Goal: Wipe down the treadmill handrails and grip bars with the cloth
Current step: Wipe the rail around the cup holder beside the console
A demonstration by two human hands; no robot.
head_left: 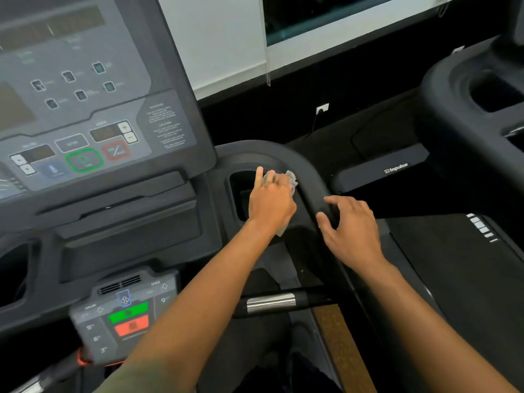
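My left hand holds a crumpled pale cloth against the dark top of the treadmill's right handrail, beside the cup-holder recess. Its index finger points forward and the other fingers curl on the cloth. A corner of the cloth hangs out under the wrist. My right hand rests on the same rail just behind, with its fingers loosely spread and holding nothing. Below both forearms a black grip bar with a metal sensor band crosses the view.
The treadmill console with its buttons fills the left side. A lower control pad with green and red keys sits near my left forearm. A neighbouring treadmill stands at the right, and its belt runs beside my right arm.
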